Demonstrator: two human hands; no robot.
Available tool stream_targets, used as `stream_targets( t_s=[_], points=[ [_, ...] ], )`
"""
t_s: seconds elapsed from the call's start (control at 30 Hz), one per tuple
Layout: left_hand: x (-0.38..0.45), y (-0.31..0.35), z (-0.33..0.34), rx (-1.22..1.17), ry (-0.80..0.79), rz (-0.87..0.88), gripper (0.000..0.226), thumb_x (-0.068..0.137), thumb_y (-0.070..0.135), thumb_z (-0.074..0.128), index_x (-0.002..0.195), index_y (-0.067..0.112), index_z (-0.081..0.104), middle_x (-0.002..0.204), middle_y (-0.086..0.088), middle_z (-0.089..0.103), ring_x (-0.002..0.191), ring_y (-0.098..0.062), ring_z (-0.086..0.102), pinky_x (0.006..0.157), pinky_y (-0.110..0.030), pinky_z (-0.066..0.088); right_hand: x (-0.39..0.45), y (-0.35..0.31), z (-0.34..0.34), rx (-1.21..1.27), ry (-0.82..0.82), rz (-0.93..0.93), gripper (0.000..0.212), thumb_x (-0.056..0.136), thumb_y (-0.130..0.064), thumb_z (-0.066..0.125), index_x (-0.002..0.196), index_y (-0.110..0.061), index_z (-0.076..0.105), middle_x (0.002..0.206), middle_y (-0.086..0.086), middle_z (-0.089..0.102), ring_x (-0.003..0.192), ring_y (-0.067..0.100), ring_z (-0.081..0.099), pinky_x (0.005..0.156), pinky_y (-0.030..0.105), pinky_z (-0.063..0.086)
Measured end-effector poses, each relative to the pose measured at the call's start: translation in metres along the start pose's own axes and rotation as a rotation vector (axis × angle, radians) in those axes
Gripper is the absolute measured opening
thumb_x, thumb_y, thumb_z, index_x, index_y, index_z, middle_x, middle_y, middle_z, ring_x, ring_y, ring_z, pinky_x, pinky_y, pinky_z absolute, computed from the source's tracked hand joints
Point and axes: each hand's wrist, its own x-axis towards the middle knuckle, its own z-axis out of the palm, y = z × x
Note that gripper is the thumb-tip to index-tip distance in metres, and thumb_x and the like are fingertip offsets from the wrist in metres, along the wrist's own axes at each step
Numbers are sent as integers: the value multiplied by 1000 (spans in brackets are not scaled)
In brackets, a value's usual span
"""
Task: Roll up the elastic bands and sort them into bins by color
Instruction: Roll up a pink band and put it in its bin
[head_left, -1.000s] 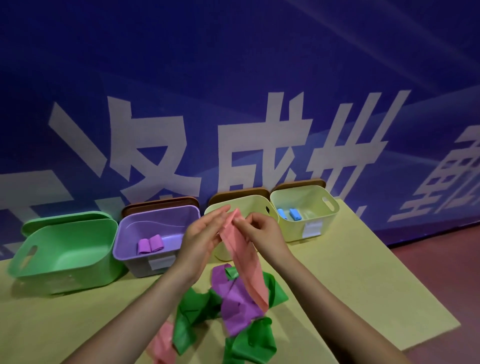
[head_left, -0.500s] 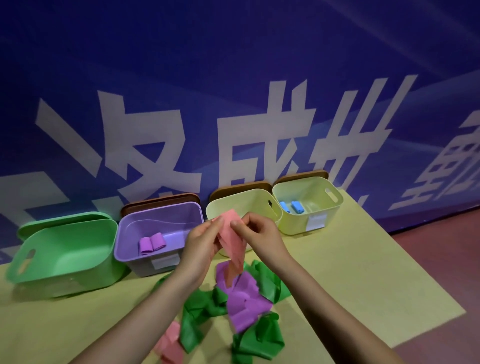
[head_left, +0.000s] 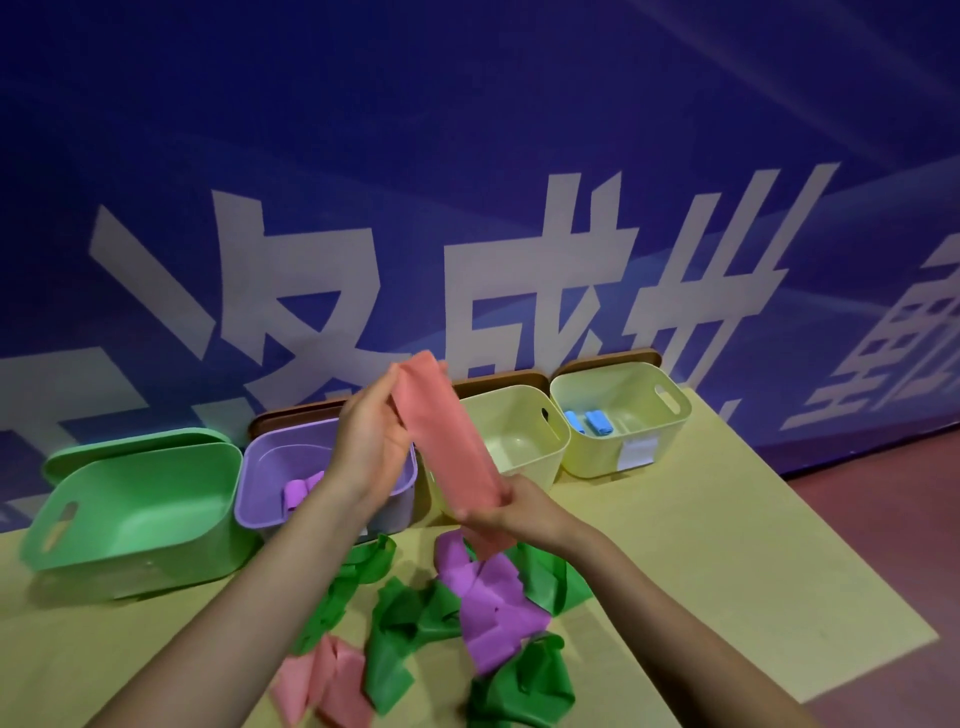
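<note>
A pink elastic band (head_left: 449, 436) is stretched flat in the air between my hands, above the bins. My left hand (head_left: 371, 439) pinches its upper end near the purple bin (head_left: 260, 486). My right hand (head_left: 511, 512) grips its lower end in front of the middle yellow bin (head_left: 524, 410). On the table below lies a loose pile: green bands (head_left: 410, 629), a purple band (head_left: 493, 608) and another pink band (head_left: 324, 680). Purple rolls (head_left: 298, 491) lie in the purple bin, blue rolls (head_left: 589, 421) in the right yellow bin (head_left: 623, 447).
A green bin (head_left: 130, 514) stands at the far left with a lid behind it. All bins line the back of the yellow table (head_left: 727, 561) against a blue banner wall. The table's right edge drops to a reddish floor (head_left: 893, 519).
My hands have drawn apart: the left rose with the band's top end, the right slid down along it, so the pink band now hangs taut and flat instead of bunched between my fingers.
</note>
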Motion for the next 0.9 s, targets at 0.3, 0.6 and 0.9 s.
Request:
stream_targets(
  t_s=[0.3, 0.6, 0.9],
  points=[
    [22, 30, -53, -136, 265, 103, 26, 103, 21, 36, 105, 10, 59, 94, -3, 73, 100, -16, 64, 94, -30, 49, -9, 29, -3, 146, -38, 52, 13, 89, -21, 66, 89, -8, 70, 81, 8, 68, 73, 19, 63, 73, 26, 54],
    [18, 9, -84, -84, 343, 31, 27, 104, 27, 32, 105, 16, 57, 104, -4, 66, 99, -16, 63, 93, -31, 47, -12, 45, -15, 478, 189, 120, 17, 85, -16, 69, 87, 1, 67, 74, 8, 65, 62, 17, 59, 64, 25, 52],
    [16, 5, -88, -140, 341, -24, 28, 104, 28, 32, 105, 13, 57, 103, -4, 66, 101, -15, 62, 91, -29, 48, -26, 65, -20, 467, 296, 83, 16, 89, -20, 66, 82, -7, 71, 69, 3, 60, 65, 15, 56, 67, 27, 51]
  ],
)
